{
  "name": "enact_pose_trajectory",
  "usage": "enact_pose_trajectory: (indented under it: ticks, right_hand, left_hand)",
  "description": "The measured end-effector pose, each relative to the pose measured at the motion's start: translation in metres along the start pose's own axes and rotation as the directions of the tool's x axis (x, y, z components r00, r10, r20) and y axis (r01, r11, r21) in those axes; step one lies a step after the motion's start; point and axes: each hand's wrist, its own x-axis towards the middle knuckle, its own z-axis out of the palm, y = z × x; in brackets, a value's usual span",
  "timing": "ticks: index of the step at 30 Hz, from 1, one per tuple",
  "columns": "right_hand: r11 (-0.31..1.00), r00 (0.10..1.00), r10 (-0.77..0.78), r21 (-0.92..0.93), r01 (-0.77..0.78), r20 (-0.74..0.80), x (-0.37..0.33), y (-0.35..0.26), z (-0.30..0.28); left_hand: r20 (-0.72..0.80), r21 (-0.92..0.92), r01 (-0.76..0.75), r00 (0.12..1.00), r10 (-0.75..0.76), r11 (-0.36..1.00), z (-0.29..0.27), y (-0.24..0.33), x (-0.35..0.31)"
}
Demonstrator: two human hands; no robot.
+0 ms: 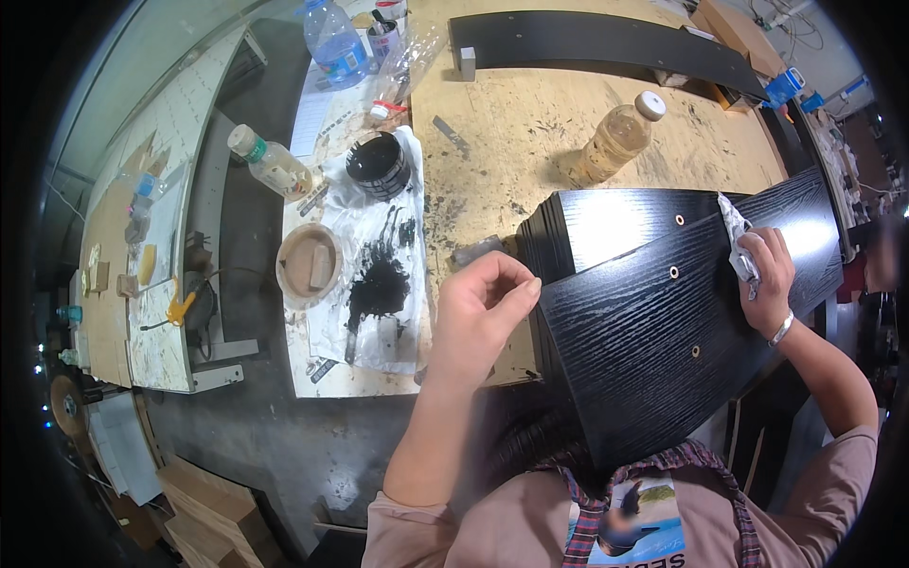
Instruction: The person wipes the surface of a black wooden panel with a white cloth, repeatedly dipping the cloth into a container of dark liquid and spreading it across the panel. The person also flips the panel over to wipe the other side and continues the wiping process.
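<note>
A black wood-grain panel (pixel 625 331) with several small round holes lies tilted across a stack of similar black panels (pixel 606 227). My right hand (pixel 769 275) grips a crumpled white cloth (pixel 737 237) against the panel's right part. At the panel's left corner is my left hand (pixel 483 312), its thumb and fingers pinched together. Whether they hold the corner or something small is hidden. Just beyond that hand sits a small dark grey block (pixel 476 251).
On the paint-stained table (pixel 492 114) stand a bottle of yellowish liquid (pixel 614 142), a black paint pot (pixel 379 168) and a round dish (pixel 295 270). Stained white paper (pixel 388 341) lies under the pot. A long black board (pixel 597 43) spans the back.
</note>
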Motion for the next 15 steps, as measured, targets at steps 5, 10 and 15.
enact_pose_trajectory:
  ticks: [5, 10, 15]
  right_hand:
    - [1.0, 1.0, 0.009, 0.005, -0.009, 0.006, -0.0009, -0.0004, -0.0003]
    - [1.0, 1.0, 0.014, 0.002, -0.014, 0.014, -0.0006, 0.0001, -0.0004]
    - [1.0, 1.0, 0.013, 0.012, -0.013, 0.009, 0.0005, -0.0006, -0.0003]
  left_hand:
    - [0.035, -0.092, 0.013, 0.999, -0.01, 0.996, 0.0005, 0.0025, 0.0005]
    - [0.038, -0.066, 0.032, 0.999, -0.03, 0.997, 0.0018, 0.0036, 0.004]
    - [0.026, -0.147, 0.065, 0.998, -0.062, 0.987, 0.0005, 0.005, 0.0033]
